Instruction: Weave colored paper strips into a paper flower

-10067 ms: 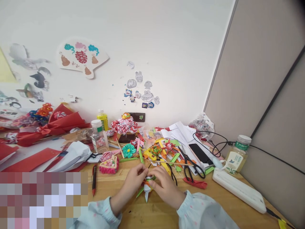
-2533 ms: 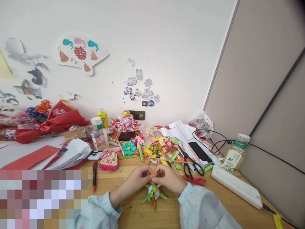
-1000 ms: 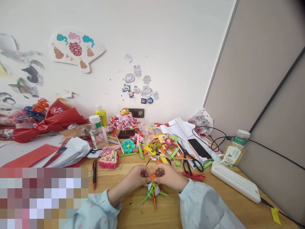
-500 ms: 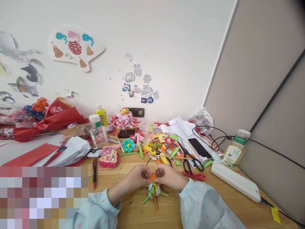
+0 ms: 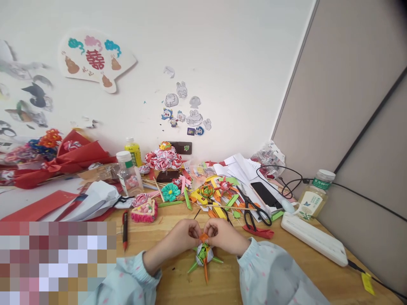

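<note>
Head view: from where I stand, the left hand [image 5: 190, 232] and right hand [image 5: 219, 233] pinch the orange paper [image 5: 204, 237] at the far side of the folded-paper flower [image 5: 203, 256], near-centre on the table [image 5: 176, 281]; light, even fingertip pressure should shape it without tearing.

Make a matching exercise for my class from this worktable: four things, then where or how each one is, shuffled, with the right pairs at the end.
Things
1. Pen
2. Spiky ball
3. Scissors
4. Phone

Places and states
A. One handle by a red scrap
B. Orange end pinched by left hand and right hand
C. Dark screen facing up
D. Lying left of both hands

Pairs: 1-D, 2-B, 3-A, 4-C
</note>
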Tool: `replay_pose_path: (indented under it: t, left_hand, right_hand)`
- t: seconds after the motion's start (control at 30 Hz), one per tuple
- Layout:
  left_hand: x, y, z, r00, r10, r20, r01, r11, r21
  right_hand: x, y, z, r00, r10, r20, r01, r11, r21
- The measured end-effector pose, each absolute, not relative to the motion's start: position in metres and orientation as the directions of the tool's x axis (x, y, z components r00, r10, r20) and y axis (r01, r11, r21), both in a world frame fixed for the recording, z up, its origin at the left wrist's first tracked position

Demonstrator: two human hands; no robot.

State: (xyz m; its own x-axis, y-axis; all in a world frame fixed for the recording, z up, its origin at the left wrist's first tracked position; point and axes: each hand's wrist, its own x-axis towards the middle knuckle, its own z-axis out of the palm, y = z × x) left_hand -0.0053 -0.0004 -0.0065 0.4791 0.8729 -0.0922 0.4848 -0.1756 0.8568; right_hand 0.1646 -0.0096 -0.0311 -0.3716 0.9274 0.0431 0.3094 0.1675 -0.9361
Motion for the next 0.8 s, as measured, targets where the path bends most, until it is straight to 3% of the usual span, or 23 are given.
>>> replay_pose_path:
  t: [0.8]
  left_hand:
    - [-0.006,-0.001,-0.001,0.481,0.877,0.000,0.513,-0.281,0.811]
  right_hand:
    - [0.160,-0.017,-0.019,-0.351,0.928,0.129,0.406,0.275,-0.872]
